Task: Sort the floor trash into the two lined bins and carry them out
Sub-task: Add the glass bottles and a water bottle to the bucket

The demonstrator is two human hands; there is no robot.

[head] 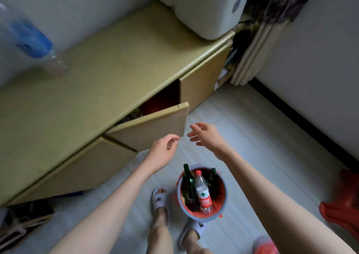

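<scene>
Three bottles [202,191] stand in the lined bin [202,215]; both hands' fingers [194,126] spread, empty.

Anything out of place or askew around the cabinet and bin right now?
Yes. One cabinet door hangs open and tilted, its corner jutting over the floor toward both empty hands, left hand and right hand. A blurred clear bottle with a blue label shows at upper left. The bin stands upright.

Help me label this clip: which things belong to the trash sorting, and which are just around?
Job:
bin
clear bottle
two green bottles
blue-label bottle
left hand
right hand

Around:
cabinet
white appliance
curtain
slippers
</scene>
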